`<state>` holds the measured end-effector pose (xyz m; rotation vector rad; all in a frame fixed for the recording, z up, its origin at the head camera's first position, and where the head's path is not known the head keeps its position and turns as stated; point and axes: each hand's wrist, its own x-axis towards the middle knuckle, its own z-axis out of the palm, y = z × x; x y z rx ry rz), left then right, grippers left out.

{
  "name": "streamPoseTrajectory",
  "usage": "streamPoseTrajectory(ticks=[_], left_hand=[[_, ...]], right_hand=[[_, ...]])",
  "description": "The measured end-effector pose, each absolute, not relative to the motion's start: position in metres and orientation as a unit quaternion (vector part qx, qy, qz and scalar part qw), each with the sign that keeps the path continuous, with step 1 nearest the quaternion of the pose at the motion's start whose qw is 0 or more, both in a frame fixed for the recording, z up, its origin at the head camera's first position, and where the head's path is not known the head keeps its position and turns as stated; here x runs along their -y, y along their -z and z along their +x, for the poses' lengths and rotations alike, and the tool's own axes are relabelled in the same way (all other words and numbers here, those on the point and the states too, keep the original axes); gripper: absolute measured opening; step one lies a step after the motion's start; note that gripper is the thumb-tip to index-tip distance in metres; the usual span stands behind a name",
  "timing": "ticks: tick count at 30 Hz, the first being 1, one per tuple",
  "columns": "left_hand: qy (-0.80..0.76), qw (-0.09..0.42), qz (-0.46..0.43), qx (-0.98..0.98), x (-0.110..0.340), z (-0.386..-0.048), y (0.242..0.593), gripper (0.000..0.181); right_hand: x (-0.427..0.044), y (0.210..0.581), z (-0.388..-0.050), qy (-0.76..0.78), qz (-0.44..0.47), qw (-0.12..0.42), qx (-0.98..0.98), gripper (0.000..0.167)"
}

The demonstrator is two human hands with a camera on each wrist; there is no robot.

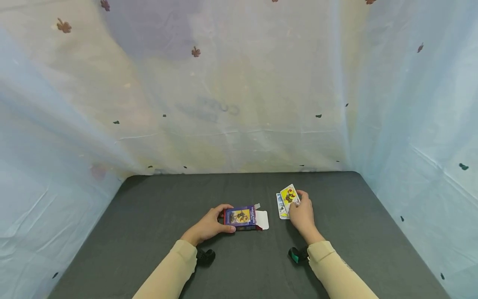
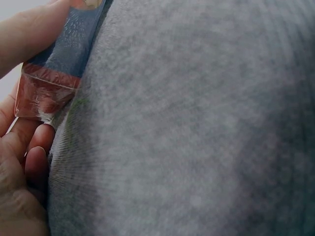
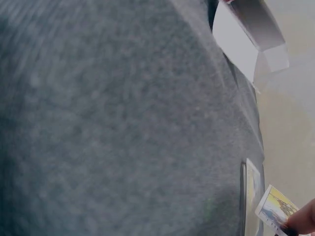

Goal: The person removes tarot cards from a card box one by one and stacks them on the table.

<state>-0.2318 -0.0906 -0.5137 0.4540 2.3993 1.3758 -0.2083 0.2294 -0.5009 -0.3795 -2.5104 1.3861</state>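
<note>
A purple card box (image 1: 240, 216) with a yellow picture lies on its side in my left hand (image 1: 209, 226), thumb along the near edge and fingers at the far edge. Its white end flap (image 1: 262, 220) hangs open toward the right. In the left wrist view the box's end (image 2: 49, 93) looks red under clear wrap. My right hand (image 1: 303, 214) pinches a yellow picture card (image 1: 289, 195), tilted over a stack of cards (image 1: 281, 207) on the table. The right wrist view shows the pinched card (image 3: 278, 206) beside the stack (image 3: 252, 196) and the box's open end (image 3: 256, 24).
Everything rests on a table with a dark grey cloth (image 1: 254, 265). A pale patterned curtain (image 1: 239, 104) hangs behind the table and along both sides. Black straps with small devices sit at the left wrist (image 1: 205, 257) and the right wrist (image 1: 298, 255).
</note>
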Motion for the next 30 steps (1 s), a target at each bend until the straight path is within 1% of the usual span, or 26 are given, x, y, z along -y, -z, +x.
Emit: streamPoseTrajectory(ticks=[4, 13, 24, 27, 30], left_hand=[[-0.484, 0.167, 0.16, -0.844, 0.089, -0.233, 0.514, 0.069], [-0.485, 0.167, 0.163, -0.843, 0.088, -0.234, 0.514, 0.068], [-0.483, 0.171, 0.151, -0.846, 0.09, -0.232, 0.515, 0.07], [-0.48, 0.171, 0.148, -0.848, 0.09, -0.232, 0.514, 0.07], [-0.484, 0.17, 0.151, -0.845, 0.09, -0.232, 0.514, 0.07]], right_hand=[[-0.232, 0.501, -0.209, -0.459, -0.141, 0.117, 0.869, 0.051], [-0.237, 0.501, -0.208, -0.401, -0.199, 0.112, 0.887, 0.052], [-0.24, 0.505, -0.206, -0.393, -0.216, 0.097, 0.889, 0.059], [-0.239, 0.504, -0.203, -0.383, -0.215, 0.082, 0.895, 0.063], [-0.237, 0.503, -0.197, -0.362, -0.21, 0.055, 0.907, 0.073]])
